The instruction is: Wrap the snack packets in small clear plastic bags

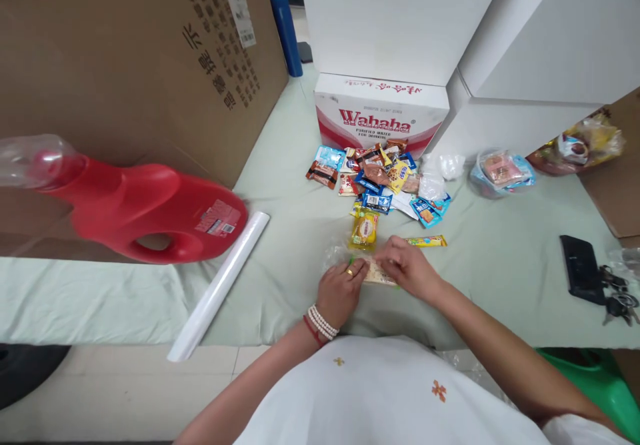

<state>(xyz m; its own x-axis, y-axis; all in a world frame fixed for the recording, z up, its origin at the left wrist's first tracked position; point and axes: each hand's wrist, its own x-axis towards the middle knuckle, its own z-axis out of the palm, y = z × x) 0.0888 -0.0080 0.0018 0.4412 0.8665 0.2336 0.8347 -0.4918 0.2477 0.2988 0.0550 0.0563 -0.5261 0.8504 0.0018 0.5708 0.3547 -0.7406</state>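
Note:
A pale, flat snack packet (pixel 379 274) with green at its edges lies on the cloth near the table's front edge. On its left end rests my left hand (pixel 344 288), fingers bent and pressed together, holding it down. My right hand (pixel 409 266) is curled over its right side, with thumb and finger pinched at it; the fingertips are partly hidden. Crumpled clear plastic (pixel 336 252) sits just behind my left hand. A yellow snack packet (pixel 365 230) lies right behind the pale one, and a narrow yellow stick packet (pixel 427 241) is behind my right hand.
Wrapped snacks (pixel 375 172) are heaped before a Wahaha carton (pixel 383 115). At left are a red jug (pixel 165 205), a white roll (pixel 220 285) overhanging the table edge, and a large cardboard box (pixel 125 52). A snack tub (pixel 501 173), black phone (pixel 581 268) and keys (pixel 621 302) lie right.

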